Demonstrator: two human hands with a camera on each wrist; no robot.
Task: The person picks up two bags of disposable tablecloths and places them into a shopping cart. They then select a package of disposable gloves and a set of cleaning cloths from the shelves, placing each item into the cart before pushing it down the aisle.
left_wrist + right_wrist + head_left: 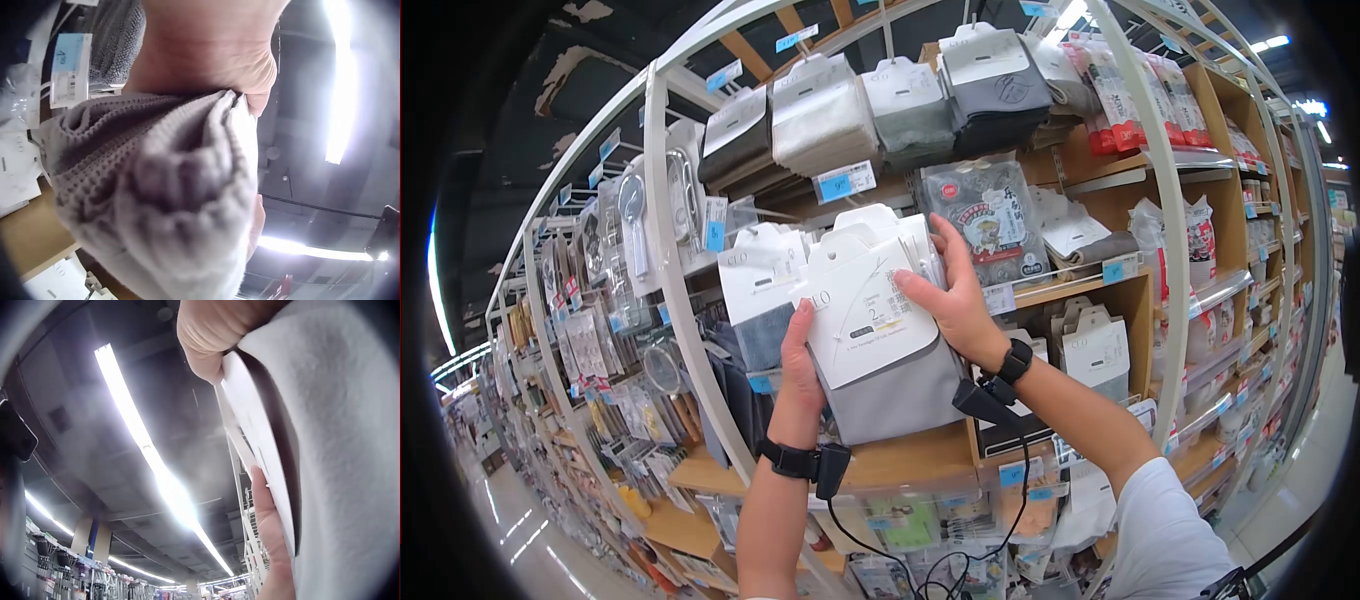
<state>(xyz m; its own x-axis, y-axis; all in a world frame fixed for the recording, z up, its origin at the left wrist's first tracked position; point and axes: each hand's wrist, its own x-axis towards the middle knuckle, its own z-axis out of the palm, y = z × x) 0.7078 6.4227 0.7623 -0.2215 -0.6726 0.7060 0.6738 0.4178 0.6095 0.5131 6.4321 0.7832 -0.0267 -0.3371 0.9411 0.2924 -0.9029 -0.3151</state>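
A stack of grey cleaning cloths (900, 392) in white card sleeves is held up before the shelves, printed fronts facing the head camera. My left hand (802, 365) grips its left edge, thumb on the front and fingers hidden behind. On the upper right, my right hand (958, 308) holds the stack with its thumb across the card and fingertips over the far edge. Folded, ribbed cloth layers (187, 206) fill the left wrist view below the hand. From the right wrist, the white card (265, 437) shows edge-on beside pale cloth.
More carded cloths (825, 110) hang in rows above, with another bundle (762, 285) just left of the held stack. A dark printed packet (988, 222) hangs behind the right hand. White rack posts (658, 160) stand at both sides. Black cables (900, 560) dangle from the wrist cameras.
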